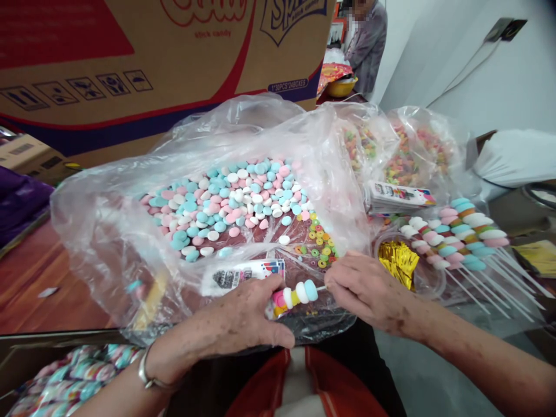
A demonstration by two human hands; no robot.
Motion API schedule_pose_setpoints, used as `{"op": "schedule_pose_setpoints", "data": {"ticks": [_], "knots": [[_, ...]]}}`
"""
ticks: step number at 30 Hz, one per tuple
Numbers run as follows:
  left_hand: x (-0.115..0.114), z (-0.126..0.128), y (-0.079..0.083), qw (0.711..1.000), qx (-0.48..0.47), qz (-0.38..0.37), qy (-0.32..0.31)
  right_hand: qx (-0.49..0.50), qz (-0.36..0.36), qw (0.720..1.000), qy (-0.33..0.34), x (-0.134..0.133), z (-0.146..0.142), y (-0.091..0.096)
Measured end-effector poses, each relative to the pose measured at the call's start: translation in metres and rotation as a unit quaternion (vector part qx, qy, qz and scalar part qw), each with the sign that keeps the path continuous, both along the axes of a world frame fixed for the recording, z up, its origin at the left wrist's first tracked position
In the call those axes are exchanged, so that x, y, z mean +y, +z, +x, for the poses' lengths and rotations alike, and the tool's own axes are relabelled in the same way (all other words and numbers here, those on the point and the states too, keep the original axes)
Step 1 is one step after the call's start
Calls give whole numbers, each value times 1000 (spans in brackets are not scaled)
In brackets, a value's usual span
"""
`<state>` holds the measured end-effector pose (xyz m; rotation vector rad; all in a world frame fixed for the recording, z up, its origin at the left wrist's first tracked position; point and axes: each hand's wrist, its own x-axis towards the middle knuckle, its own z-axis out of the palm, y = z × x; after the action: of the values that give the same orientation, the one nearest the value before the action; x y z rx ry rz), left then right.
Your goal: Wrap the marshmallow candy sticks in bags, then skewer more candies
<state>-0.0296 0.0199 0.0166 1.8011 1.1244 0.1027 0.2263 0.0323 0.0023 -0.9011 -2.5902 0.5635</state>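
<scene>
My left hand [237, 321] is closed around the lower end of a candy stick [296, 295] threaded with pink, white, yellow and blue pieces. My right hand [365, 286] pinches the thin white tip of the same stick from the right. Just beyond them lies an open clear plastic bag [130, 231] full of loose pink, blue and white candy discs [230, 202], with small coloured ring candies [320, 240] at its near right corner. A small printed paper card [243, 273] rests by my left fingers.
Finished candy skewers [460, 237] lie stacked at the right beside gold twist ties [397, 262]. Bags of coloured rings [399, 156] sit behind them. A large cardboard carton [152, 63] stands at the back. Another person [367, 40] works far off. A tray of wrapped sticks [65, 376] is at lower left.
</scene>
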Motion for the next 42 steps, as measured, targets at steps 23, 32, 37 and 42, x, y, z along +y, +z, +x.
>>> {"op": "schedule_pose_setpoints", "data": {"ticks": [23, 32, 37, 42], "knots": [[-3, -1, 0, 958, -95, -262, 72, 27, 179, 980, 83, 7, 6, 13], [1, -1, -2, 955, -78, -286, 33, -1, 208, 970, 123, 7, 9, 20], [4, -3, -2, 958, -58, -281, 20, -8, 196, 977, 89, 10, 7, 23], [7, -4, -3, 975, -87, -205, 13, -6, 143, 989, 40, 8, 3, 20]]}}
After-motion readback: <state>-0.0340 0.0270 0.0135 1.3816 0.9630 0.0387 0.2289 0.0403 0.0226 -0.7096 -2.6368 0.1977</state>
